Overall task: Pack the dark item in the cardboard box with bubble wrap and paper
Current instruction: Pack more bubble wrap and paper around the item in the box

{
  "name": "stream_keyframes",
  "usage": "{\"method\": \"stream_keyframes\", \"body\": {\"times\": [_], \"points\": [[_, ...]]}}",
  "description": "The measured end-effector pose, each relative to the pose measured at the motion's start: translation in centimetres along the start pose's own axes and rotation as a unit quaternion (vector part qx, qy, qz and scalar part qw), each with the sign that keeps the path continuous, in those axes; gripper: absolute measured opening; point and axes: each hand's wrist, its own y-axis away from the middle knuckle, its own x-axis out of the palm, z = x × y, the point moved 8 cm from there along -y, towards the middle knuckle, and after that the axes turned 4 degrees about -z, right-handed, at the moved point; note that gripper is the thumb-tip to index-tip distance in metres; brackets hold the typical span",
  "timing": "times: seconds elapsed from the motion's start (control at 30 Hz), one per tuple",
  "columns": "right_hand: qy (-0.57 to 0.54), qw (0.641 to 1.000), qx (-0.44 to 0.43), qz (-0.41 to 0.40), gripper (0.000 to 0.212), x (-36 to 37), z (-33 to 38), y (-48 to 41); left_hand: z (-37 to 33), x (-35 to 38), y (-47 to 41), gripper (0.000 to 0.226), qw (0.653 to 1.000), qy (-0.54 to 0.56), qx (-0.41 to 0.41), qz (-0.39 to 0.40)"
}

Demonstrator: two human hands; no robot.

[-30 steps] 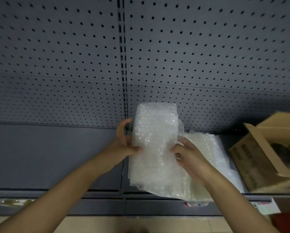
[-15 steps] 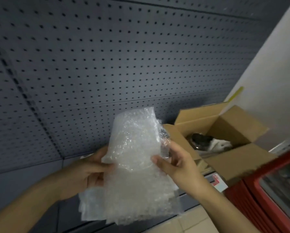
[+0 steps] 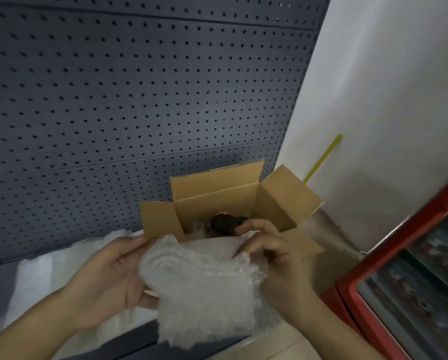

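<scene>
- Dark grey pegboard (image 3: pixel 139 100) dotted with rows of small holes
- Plain brown cardboard box (image 3: pixel 217 193)
- Translucent white bubble wrap (image 3: pixel 204 289), bubbled texture
- Black item (image 3: pixel 224 224) inside
- White wall (image 3: pixel 386 87)
- Red-framed cabinet (image 3: pixel 404 242)

Both hands hold a bunched sheet of bubble wrap (image 3: pixel 204 289) just in front of the open cardboard box (image 3: pixel 217 203): the left hand (image 3: pixel 106 279) at its left edge, the right hand (image 3: pixel 272 258) pinching its upper right. Inside the box lies the dark item (image 3: pixel 224 224).
</scene>
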Motion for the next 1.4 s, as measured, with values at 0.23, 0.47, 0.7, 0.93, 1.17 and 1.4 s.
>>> {"method": "stream_keyframes", "body": {"times": [0.23,0.47,0.7,0.93,1.17,1.4], "points": [[-0.047,0.997,0.057,0.021,0.010,-5.7,-1.9,-5.8,-3.0,0.4,-6.6,0.061,0.964,-0.242,0.052,-0.097],[-0.232,0.913,0.330,0.061,0.091,-9.4,-7.8,-9.2,-5.2,-0.1,-15.5,0.074,0.916,-0.285,0.153,-0.237],[-0.026,0.952,0.305,0.029,0.035,-15.2,-9.9,-14.5,-3.5,-1.2,-23.2,0.090,0.888,-0.306,0.169,-0.298],[0.427,0.876,0.167,0.149,0.022,-16.8,-13.5,-18.9,3.1,-7.6,-27.5,0.042,0.679,-0.687,-0.044,-0.257],[0.537,0.795,0.061,0.277,0.018,-10.2,-19.0,-19.9,7.7,-8.1,-29.7,0.059,0.592,-0.782,-0.143,-0.135],[0.641,0.686,0.009,0.345,0.023,-7.6,-24.4,-18.0,8.0,-7.4,-28.6,0.034,0.590,-0.783,-0.151,-0.129]]}}
